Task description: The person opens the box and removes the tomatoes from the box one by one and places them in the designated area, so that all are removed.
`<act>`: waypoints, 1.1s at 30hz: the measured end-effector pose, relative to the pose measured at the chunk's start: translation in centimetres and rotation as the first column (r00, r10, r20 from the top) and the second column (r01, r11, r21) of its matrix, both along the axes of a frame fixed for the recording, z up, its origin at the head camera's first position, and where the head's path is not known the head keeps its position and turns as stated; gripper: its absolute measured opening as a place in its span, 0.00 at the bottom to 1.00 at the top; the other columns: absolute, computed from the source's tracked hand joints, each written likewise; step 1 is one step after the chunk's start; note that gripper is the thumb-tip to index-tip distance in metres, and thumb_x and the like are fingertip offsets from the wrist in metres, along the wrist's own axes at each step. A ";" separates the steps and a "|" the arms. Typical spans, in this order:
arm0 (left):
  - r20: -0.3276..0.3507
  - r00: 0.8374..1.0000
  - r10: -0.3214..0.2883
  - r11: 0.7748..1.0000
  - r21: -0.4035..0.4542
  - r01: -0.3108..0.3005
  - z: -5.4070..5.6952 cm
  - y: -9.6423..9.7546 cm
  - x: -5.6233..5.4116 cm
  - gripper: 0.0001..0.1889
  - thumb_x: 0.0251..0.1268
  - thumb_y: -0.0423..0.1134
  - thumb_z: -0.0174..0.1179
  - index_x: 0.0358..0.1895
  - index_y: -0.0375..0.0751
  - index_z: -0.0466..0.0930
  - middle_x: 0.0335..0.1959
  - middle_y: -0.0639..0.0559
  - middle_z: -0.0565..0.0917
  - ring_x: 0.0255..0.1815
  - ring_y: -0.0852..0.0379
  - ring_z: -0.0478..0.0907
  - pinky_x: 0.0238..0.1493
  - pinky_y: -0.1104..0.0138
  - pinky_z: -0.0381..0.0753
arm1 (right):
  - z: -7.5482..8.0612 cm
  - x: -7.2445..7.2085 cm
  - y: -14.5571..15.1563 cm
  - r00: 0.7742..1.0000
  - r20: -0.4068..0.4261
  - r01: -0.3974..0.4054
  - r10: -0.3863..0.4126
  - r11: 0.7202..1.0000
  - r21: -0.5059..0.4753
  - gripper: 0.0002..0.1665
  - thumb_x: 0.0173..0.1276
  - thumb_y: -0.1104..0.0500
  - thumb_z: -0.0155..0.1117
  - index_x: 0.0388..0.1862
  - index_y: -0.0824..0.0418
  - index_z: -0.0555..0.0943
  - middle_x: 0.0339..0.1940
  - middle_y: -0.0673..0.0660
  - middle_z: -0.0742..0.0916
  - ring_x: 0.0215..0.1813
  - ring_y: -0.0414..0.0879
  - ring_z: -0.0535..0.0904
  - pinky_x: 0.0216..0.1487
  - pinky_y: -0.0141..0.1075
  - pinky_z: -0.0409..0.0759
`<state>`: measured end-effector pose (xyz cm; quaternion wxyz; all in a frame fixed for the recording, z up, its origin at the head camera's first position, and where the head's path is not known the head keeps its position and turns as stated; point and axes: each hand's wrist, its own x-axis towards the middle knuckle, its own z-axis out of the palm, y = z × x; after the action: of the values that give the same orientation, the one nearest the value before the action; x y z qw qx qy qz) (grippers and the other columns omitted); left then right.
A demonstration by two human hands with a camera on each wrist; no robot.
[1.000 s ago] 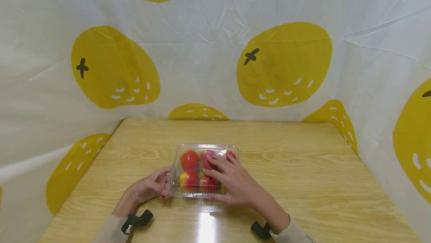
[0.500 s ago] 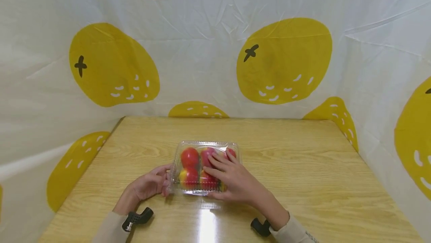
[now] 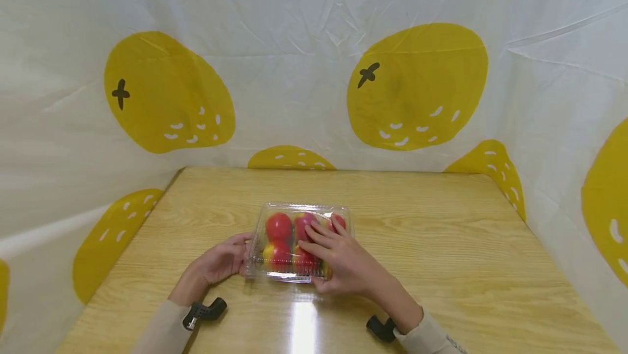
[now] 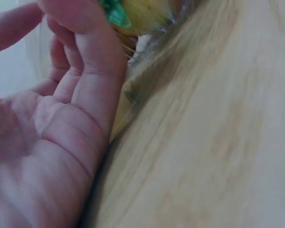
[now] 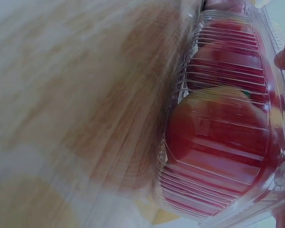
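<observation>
A clear plastic clamshell box [image 3: 309, 207] lies on the table, its lid down. Inside are several red-and-yellow fruits [image 3: 278, 227] that look like apples. My left hand [image 3: 223, 261] is at the box's left side, fingertips touching it; in the left wrist view the palm shows, and a green leaf [image 4: 115, 13] appears beyond the fingers. Across the lid's right half rests my right hand [image 3: 348, 264], fingers spread and thumb by the front edge. The ribbed side of the box [image 5: 223, 183] fills much of the right wrist view. My right hand covers some of the fruit.
The wooden table [image 3: 441, 234] extends around the box on all sides. A white curtain [image 3: 294, 92] printed with big yellow fruits hangs behind it and at both sides. Black wrist mounts [image 3: 205, 310] stick out from both sleeves.
The whole head view has shifted slightly. Both hands stay at the box, with only slight shifts of the fingers, and the box keeps its place on the table.
</observation>
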<state>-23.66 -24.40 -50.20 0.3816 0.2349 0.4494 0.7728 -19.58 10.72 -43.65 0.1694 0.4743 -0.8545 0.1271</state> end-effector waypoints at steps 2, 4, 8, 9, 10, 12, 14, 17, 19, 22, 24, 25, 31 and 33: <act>0.012 1.000 0.008 1.000 0.003 -0.008 0.0 0.1 -0.3 0.30 0.71 0.20 0.28 0.70 0.43 0.65 0.42 0.57 0.84 0.40 0.63 0.82 0.41 0.69 0.85 | 0.1 0.0 0.0 1.000 0.007 -0.002 0.002 1.000 0.001 0.41 0.55 0.45 0.76 0.68 0.56 0.80 0.74 0.64 0.78 0.78 0.61 0.70 0.76 0.68 0.62; 0.020 0.999 0.026 1.000 0.004 -0.026 0.1 0.2 -0.6 0.29 0.72 0.21 0.29 0.70 0.43 0.66 0.43 0.56 0.84 0.41 0.62 0.83 0.43 0.68 0.86 | 0.2 0.1 0.0 1.000 0.015 -0.003 0.003 1.000 0.001 0.41 0.54 0.46 0.76 0.68 0.55 0.79 0.74 0.64 0.77 0.79 0.61 0.69 0.76 0.69 0.62; 0.023 0.997 0.075 0.997 0.003 -0.075 0.0 0.5 -1.1 0.27 0.71 0.20 0.30 0.65 0.44 0.68 0.43 0.55 0.84 0.42 0.61 0.84 0.46 0.67 0.86 | 0.3 0.2 -0.1 1.000 0.028 -0.004 0.004 1.000 -0.001 0.41 0.54 0.47 0.75 0.69 0.54 0.79 0.75 0.64 0.77 0.79 0.62 0.68 0.76 0.69 0.61; 0.018 0.996 0.086 0.996 0.005 -0.086 0.0 0.5 -1.3 0.26 0.71 0.20 0.31 0.63 0.44 0.68 0.43 0.56 0.84 0.42 0.61 0.83 0.46 0.67 0.86 | 0.3 0.2 -0.1 1.000 0.030 -0.003 0.003 1.000 -0.001 0.41 0.54 0.47 0.75 0.69 0.54 0.79 0.75 0.64 0.77 0.79 0.62 0.68 0.76 0.69 0.61; 0.018 0.995 0.096 0.995 0.012 -0.096 0.0 0.6 -1.4 0.25 0.71 0.19 0.31 0.61 0.43 0.68 0.42 0.56 0.84 0.41 0.62 0.83 0.45 0.68 0.86 | 0.3 0.2 -0.1 1.000 0.031 -0.004 0.004 1.000 -0.002 0.41 0.54 0.47 0.75 0.68 0.54 0.79 0.75 0.64 0.77 0.79 0.62 0.67 0.76 0.69 0.61; 0.007 0.994 0.110 0.994 0.019 -0.110 0.0 0.7 -1.7 0.23 0.71 0.19 0.32 0.57 0.44 0.68 0.40 0.57 0.83 0.39 0.63 0.82 0.42 0.70 0.84 | 0.3 0.2 -0.1 0.999 0.032 -0.007 0.007 1.000 -0.001 0.41 0.54 0.48 0.75 0.68 0.55 0.79 0.74 0.64 0.77 0.79 0.62 0.68 0.76 0.69 0.62; 0.000 0.992 0.123 0.992 0.023 -0.123 0.1 0.8 -1.9 0.22 0.70 0.19 0.33 0.55 0.44 0.68 0.38 0.57 0.83 0.37 0.64 0.82 0.40 0.71 0.83 | 0.3 0.2 -0.1 0.999 0.032 -0.009 0.009 1.000 -0.001 0.41 0.54 0.48 0.75 0.68 0.55 0.79 0.74 0.64 0.77 0.79 0.62 0.68 0.75 0.69 0.62; -0.007 0.989 0.145 0.989 0.018 -0.145 0.3 1.0 -2.1 0.21 0.69 0.19 0.36 0.54 0.45 0.68 0.35 0.58 0.85 0.35 0.64 0.82 0.39 0.72 0.82 | 0.3 0.1 -0.1 0.999 0.030 -0.010 0.010 1.000 0.002 0.41 0.54 0.48 0.75 0.69 0.55 0.79 0.74 0.65 0.77 0.78 0.61 0.69 0.76 0.70 0.62; -0.015 0.984 0.176 0.984 0.004 -0.176 0.5 1.2 -2.1 0.21 0.67 0.19 0.39 0.55 0.45 0.67 0.34 0.57 0.85 0.34 0.63 0.82 0.39 0.72 0.82 | 0.4 0.1 0.0 1.000 0.030 -0.009 0.009 1.000 0.004 0.41 0.54 0.48 0.75 0.69 0.54 0.78 0.75 0.65 0.77 0.78 0.61 0.70 0.76 0.69 0.61; -0.020 0.973 0.231 0.973 -0.023 -0.232 0.7 1.4 -2.0 0.24 0.66 0.20 0.44 0.60 0.46 0.64 0.34 0.57 0.86 0.35 0.62 0.82 0.40 0.71 0.82 | 0.5 0.0 0.0 0.999 0.031 -0.009 0.009 1.000 0.008 0.42 0.53 0.48 0.74 0.69 0.54 0.78 0.75 0.65 0.76 0.78 0.60 0.70 0.76 0.69 0.61; -0.011 0.966 0.259 0.965 -0.033 -0.259 0.7 1.4 -1.9 0.27 0.65 0.20 0.44 0.65 0.47 0.62 0.35 0.57 0.85 0.35 0.62 0.82 0.41 0.71 0.83 | 0.5 0.0 0.0 0.999 0.035 -0.012 0.012 1.000 0.007 0.42 0.53 0.48 0.74 0.69 0.54 0.78 0.75 0.65 0.76 0.78 0.61 0.69 0.76 0.69 0.61; -0.011 0.964 0.267 0.963 -0.035 -0.267 0.7 1.4 -1.9 0.29 0.66 0.19 0.43 0.67 0.47 0.61 0.36 0.57 0.85 0.36 0.62 0.82 0.41 0.71 0.83 | 0.5 0.0 0.0 0.999 0.036 -0.013 0.013 1.000 0.007 0.42 0.53 0.48 0.74 0.69 0.54 0.78 0.75 0.65 0.76 0.78 0.61 0.69 0.76 0.69 0.61; -0.009 0.954 0.300 0.953 -0.046 -0.300 0.6 1.4 -1.8 0.36 0.68 0.19 0.40 0.76 0.50 0.51 0.38 0.56 0.82 0.35 0.63 0.80 0.38 0.72 0.82 | 0.4 0.0 0.0 0.999 0.037 -0.018 0.018 1.000 0.007 0.41 0.53 0.50 0.74 0.69 0.54 0.78 0.75 0.65 0.76 0.78 0.61 0.69 0.75 0.70 0.61; -0.015 0.950 0.312 0.949 -0.047 -0.312 0.6 1.5 -1.7 0.39 0.70 0.19 0.41 0.79 0.52 0.45 0.38 0.56 0.82 0.35 0.63 0.79 0.36 0.72 0.80 | 0.4 0.1 0.0 0.999 0.040 -0.020 0.020 1.000 0.006 0.41 0.54 0.50 0.74 0.69 0.54 0.78 0.75 0.65 0.76 0.79 0.62 0.69 0.75 0.71 0.61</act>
<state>-25.36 -22.90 -49.64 0.2588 0.1542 0.5011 0.8112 -19.53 10.75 -43.29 0.1496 0.4808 -0.8533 0.1354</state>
